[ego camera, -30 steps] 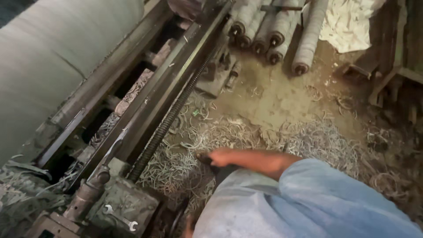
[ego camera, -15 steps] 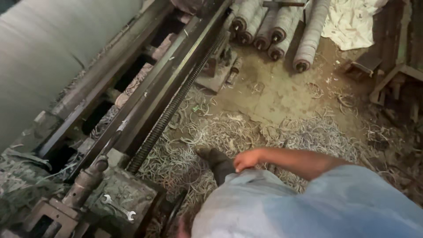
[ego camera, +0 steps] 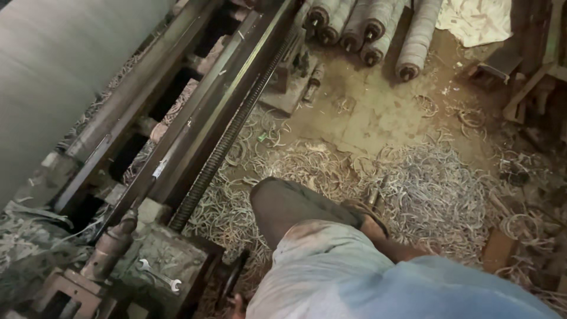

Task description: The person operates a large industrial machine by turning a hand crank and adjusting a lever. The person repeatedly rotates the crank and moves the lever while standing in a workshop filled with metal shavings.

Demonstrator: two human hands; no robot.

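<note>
A dirt floor (ego camera: 378, 112) strewn with metal shavings (ego camera: 437, 195) lies beside a lathe (ego camera: 195, 130). Only fingertips of the left hand (ego camera: 236, 304) show (grip unclear), by the handwheel (ego camera: 231, 277); a wrench (ego camera: 158, 275) lies just left.

Lathe bed above a floor strewn with metal swarf

A long lathe bed (ego camera: 195, 118) runs diagonally, its lead screw (ego camera: 221, 150) along the near side and a big grey cylinder (ego camera: 65, 71) beyond it. A double-ended spanner (ego camera: 158, 275) lies on the carriage block at lower left. Curled metal shavings (ego camera: 425, 195) cover the dirt floor. Several wrapped rollers (ego camera: 378, 29) lie side by side at the top, with a pale cloth (ego camera: 472, 20) just beside them.
</note>
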